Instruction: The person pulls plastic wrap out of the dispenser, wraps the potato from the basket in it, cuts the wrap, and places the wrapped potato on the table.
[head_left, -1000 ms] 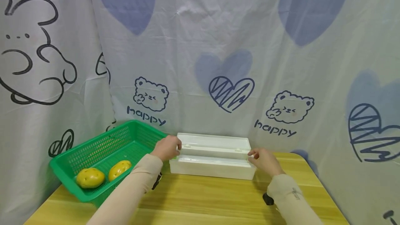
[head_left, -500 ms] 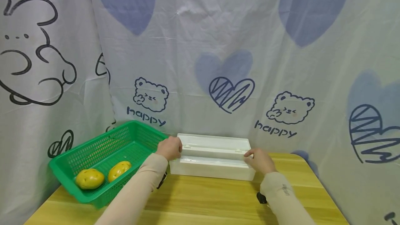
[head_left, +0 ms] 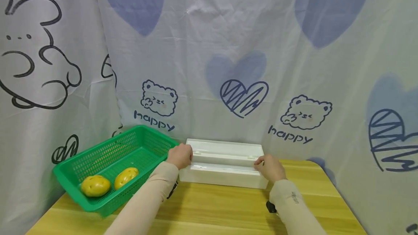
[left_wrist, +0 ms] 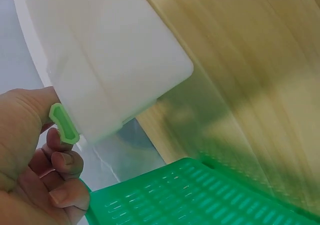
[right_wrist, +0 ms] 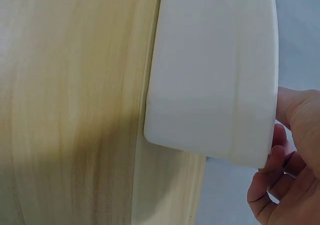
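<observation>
White box (head_left: pixel 225 177) sits long side on near the back of the table (head_left: pixel 215 211), its lid (head_left: pixel 225 148) standing open behind; a glossy strip runs along the box's top. Left hand (head_left: pixel 180 156) at the box's left end, fingers bent; left wrist view shows thumb and index finger drawn in close, pinching the green tab (left_wrist: pixel 64 125) there, tips partly hidden. Right hand (head_left: pixel 271 167) at the right end, fingers bent, thumb and index close together by the rim; tips run behind the edge in right wrist view, so can't tell whether they have hold of anything. Green basket (head_left: pixel 70 192), perforated sides, left of the box, set at an angle, corner close to left hand. Two yellow potatoes (head_left: pixel 95 186) side by side in it, near end, not touching. Cream sleeves (head_left: pixel 147 198) on both arms. White cloth (head_left: pixel 196 46) with hearts, bears and "happy" print hangs behind.
</observation>
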Tool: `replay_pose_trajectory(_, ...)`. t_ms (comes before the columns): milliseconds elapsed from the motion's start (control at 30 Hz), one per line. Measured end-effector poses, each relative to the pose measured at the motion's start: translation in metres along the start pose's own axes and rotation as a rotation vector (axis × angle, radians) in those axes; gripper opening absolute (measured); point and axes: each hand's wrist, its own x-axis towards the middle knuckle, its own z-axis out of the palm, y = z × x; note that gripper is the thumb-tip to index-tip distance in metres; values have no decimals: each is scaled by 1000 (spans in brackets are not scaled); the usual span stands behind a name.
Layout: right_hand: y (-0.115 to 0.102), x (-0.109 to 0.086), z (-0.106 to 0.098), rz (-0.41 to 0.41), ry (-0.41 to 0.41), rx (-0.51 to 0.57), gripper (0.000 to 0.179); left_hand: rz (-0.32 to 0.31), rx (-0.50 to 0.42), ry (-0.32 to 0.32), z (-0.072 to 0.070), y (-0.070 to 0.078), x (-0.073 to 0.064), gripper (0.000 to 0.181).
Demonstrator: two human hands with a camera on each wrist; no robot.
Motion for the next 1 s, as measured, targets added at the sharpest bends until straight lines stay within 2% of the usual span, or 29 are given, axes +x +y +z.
replay_pose_trajectory(367, 5, -2, -1, -26, 18, 7, 12, 24, 3, 14, 6, -6, 1, 25)
replay_pose_trajectory(733, 2, -2, -7, -1, 13, 13, 12, 9, -34, 32, -1, -4, -4, 28)
replay_pose_trajectory(1000, 4, -3, -8, 3, 9, 38, 11, 21, -48, 35, 1, -3, -6, 32)
